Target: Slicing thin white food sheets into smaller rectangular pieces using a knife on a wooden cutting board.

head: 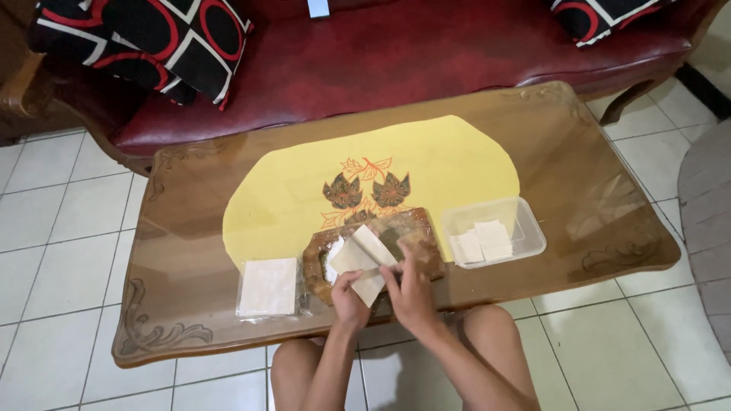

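Observation:
Both my hands meet over a brown patterned tray [420,228] at the near edge of a wooden coffee table [190,251]. My left hand [349,298] and my right hand [410,291] together pinch a pale square dough wrapper [364,256], partly folded and held above the tray. A stack of the same wrappers in clear plastic [268,286] lies just left of the tray. To the right stands a clear plastic container [527,225] with two folded wrappers [481,242] inside.
A yellow mat with a brown leaf pattern [426,164] covers the table's middle. A dark red sofa [396,53] with black, red and white cushions [152,38] stands behind. White tiled floor [53,228] surrounds the table; my bare knees are under its near edge.

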